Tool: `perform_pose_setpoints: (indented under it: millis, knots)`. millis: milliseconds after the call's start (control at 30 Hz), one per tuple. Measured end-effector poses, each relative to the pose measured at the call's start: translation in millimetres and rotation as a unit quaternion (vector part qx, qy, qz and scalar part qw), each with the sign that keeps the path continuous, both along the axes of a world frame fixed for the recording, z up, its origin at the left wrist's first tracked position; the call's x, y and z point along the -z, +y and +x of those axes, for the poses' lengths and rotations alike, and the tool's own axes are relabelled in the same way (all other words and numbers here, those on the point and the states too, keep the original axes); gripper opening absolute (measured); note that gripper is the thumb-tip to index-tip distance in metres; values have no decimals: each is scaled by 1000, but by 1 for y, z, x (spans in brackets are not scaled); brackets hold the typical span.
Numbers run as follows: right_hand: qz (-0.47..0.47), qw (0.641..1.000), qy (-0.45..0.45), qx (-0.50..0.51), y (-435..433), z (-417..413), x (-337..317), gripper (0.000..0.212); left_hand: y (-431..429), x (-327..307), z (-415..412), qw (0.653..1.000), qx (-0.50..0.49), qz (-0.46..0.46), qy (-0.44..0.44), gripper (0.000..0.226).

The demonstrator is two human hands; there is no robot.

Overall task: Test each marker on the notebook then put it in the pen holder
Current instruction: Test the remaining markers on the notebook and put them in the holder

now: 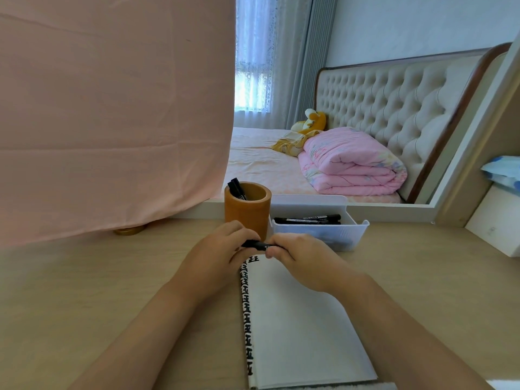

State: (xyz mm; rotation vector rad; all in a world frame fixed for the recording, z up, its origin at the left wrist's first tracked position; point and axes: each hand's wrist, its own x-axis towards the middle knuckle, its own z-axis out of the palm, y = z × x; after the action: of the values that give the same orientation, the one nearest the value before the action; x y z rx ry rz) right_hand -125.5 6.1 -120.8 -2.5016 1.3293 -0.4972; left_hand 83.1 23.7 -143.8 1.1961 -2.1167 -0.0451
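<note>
The fingers [239,230] of the left hand [219,251] and those of the right hand [304,257] curl round and pinch the two ends of one slim black marker [254,244]. They hold it level just above the top edge of the open white notebook with the black-and-white patterned spine [295,319], which lies on the pale wooden table [112,277]. Whether the cap is coming off or going on I cannot tell. If it is tight, a hard pull may end in a jerk. The bare tip could then smear a finger or streak the page, and the left knuckles, close in front of the round brown wooden pen holder [247,213], could tip it. Counted: one marker in the hands; two black markers [236,188] upright in the holder; at least two more markers [308,220] lying in the white plastic tray [320,230] beside it, exact number unclear; one holder, one tray, one notebook.
</note>
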Motion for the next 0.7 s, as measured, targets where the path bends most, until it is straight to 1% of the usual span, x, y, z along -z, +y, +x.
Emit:
perform_pose_setpoints:
  millis: [100,200,267,367,400,467,533,567,600,633,667,700]
  knots:
    - [1,1000,1,-2,0,0,1,26,-2,1,2,1000,5,10,-12,21]
    - [-95,995,24,-19,-3,0,7,28,-5,2,3,998,1,55,-4,20]
    - [-153,987,25,-31,-2,0,8,26,-7,2,3,996,-2,85,5,19]
    - [-204,978,24,-37,-2,0,8,22,-8,1,3,993,0,114,27,17]
    - [-200,979,26,-32,-3,1,9,24,-8,0,3,992,0,120,32,17]
    - [-144,989,29,-21,-1,3,8,28,-8,-1,4,993,3,114,22,17]
    - [-32,999,-4,-10,1,2,4,26,-8,-2,7,997,14,68,-15,19]
    - [26,999,-31,-8,2,2,1,24,-8,-3,8,998,21,48,-31,20]
    - [63,997,-46,-4,3,3,0,25,-8,-3,9,998,26,37,-38,21]
    - [76,996,-47,-3,3,3,0,26,-8,-3,10,998,28,36,-35,21]
    - [68,997,-39,-3,3,3,1,25,-8,-3,9,998,26,45,-25,20]
    - [34,999,-26,-8,2,3,3,24,-7,-2,9,998,18,61,-17,20]
